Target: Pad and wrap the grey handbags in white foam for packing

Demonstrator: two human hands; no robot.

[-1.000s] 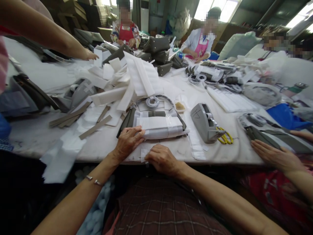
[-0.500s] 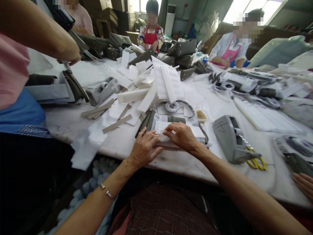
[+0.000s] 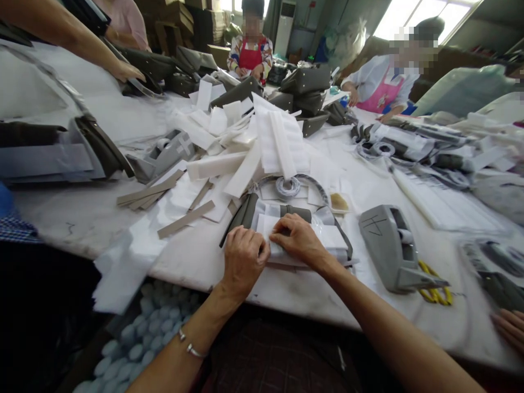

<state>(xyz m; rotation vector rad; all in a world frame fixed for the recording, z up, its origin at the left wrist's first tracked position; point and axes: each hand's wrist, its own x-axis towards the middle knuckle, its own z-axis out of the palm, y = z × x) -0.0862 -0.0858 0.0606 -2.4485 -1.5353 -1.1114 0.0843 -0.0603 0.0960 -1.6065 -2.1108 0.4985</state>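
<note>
A dark olive bag (image 3: 240,215) lies at the table's front edge, partly covered by a white wrapping sheet (image 3: 266,222). Its strap (image 3: 319,188) arches behind it, with a wrapped grey ring (image 3: 287,187) at the middle. My left hand (image 3: 244,259) is closed at the near left corner of the bag; whatever its curled fingers hold is hidden. With thumb and fingertips pressed together, my right hand (image 3: 295,236) pinches the white sheet on top of the bag. To the right stands a grey tape dispenser (image 3: 380,245) beside yellow-handled scissors (image 3: 436,284).
White foam pieces (image 3: 241,169) pile up beyond the bag, and grey-brown strips (image 3: 186,218) lie left. A second tape dispenser (image 3: 170,153) stands farther back. Co-workers sit around the table; one person's arm (image 3: 82,49) reaches in at upper left. Another's hand (image 3: 511,327) shows at far right.
My left hand has gone from spread flat on the sheet to curled closed. My right hand stays pinching nearby. The co-worker's arm at left has shifted away from the near bag.
</note>
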